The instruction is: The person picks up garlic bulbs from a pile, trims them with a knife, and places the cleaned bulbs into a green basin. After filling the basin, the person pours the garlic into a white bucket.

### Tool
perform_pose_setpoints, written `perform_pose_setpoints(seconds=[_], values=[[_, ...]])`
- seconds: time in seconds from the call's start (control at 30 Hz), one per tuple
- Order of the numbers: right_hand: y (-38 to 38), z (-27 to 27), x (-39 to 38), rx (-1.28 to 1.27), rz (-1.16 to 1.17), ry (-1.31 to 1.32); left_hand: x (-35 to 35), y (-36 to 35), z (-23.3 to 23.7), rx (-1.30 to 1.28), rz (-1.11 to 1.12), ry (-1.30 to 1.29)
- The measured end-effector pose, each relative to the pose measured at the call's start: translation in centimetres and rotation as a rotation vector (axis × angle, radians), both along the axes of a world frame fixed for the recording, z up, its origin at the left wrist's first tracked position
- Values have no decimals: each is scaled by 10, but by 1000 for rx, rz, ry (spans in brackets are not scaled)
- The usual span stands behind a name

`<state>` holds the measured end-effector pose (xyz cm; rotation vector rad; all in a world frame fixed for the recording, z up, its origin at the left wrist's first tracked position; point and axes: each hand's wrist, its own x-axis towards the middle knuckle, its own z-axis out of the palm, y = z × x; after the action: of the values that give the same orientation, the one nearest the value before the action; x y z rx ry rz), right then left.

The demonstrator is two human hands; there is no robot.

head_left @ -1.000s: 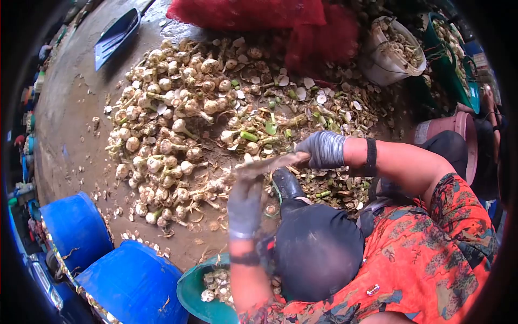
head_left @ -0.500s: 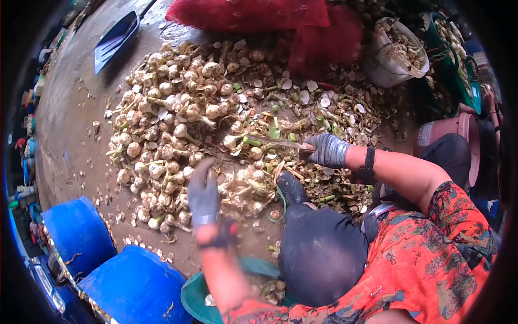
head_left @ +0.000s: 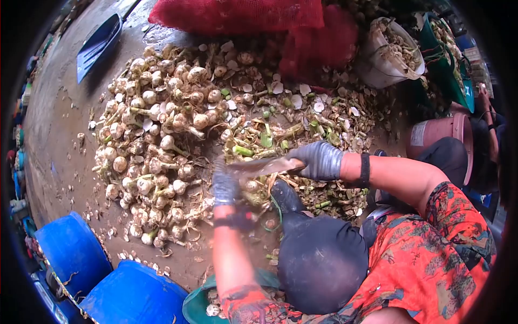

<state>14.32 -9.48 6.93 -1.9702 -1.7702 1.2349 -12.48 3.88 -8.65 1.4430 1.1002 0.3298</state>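
Observation:
My right hand (head_left: 322, 160), in a grey glove, is closed around the handle of a knife (head_left: 264, 167). The blade points left, towards my left hand (head_left: 224, 184). That hand is gloved too and its fingers are smeared by motion near the blade's tip, so I cannot make out what is in them. Left of it spreads a heap of garlic bulbs (head_left: 156, 156), dirty white with stems on. Under and beyond the knife lie cut green stems (head_left: 243, 150) and sliced-off pieces.
Blue tubs (head_left: 135, 294) stand at the lower left, with a green basin (head_left: 197, 308) beside them. Red mesh sacks (head_left: 237, 15) lie at the back. A white bucket (head_left: 380, 70) and a pink bucket (head_left: 440, 135) stand right. A blue scoop (head_left: 100, 46) lies far left.
My left hand has moved from the heap's edge rightwards to the knife's tip. My right hand keeps the knife and has shifted slightly left and down. The view has shifted a little.

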Motion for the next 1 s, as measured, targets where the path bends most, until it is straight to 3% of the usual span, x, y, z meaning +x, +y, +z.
perform_pose_setpoints(seconds=[0.03,0.07,0.1,0.13,0.2,0.23,0.27,0.33,0.37,0.4,0.47,0.53,0.57,0.6,0.67,0.73,0.8,0.93,0.97,1.0], values=[[6,7,-7,27,13,62,-11,-16,-25,395,-196,153],[16,23,-15,39,42,69,-13,-28,-36,534,-253,117],[20,24,-17,66,80,69,-2,-37,-19,678,-302,83],[22,25,-16,93,119,71,-1,-48,3,402,-234,14],[16,-4,3,34,64,45,28,-62,113,-123,31,-124],[20,-11,13,-245,128,-198,29,-71,134,-156,63,-166],[1,-4,23,-238,-144,-52,31,-76,157,-182,102,-215],[-20,-23,37,-124,-153,-29,28,-78,158,-125,31,-112],[-20,-15,24,-66,-239,8,28,-83,150,-35,-27,-90],[-14,14,7,-7,-301,205,27,-88,142,51,-102,-65],[6,39,-18,34,-230,286,36,-88,132,8,-188,-24],[18,35,-22,81,-189,346,45,-91,151,170,-110,-354],[24,29,-23,125,-135,407,42,-88,185,-201,-48,-423],[26,26,-23,-47,-257,407,37,-89,194,-271,58,-496],[13,25,-23,-549,-642,910,36,-87,181,-319,84,-594],[5,8,-38,-721,-727,1067,46,-91,172,-312,180,-610],[4,28,-48,-749,-691,989,51,-84,171,-354,146,-677],[3,-2,-37,82,-275,247,41,-81,169,-376,232,-714],[9,27,-30,3,-222,104,39,-79,162,-390,234,-708],[7,32,-24,124,-133,121,41,-80,158,-347,271,-739]])
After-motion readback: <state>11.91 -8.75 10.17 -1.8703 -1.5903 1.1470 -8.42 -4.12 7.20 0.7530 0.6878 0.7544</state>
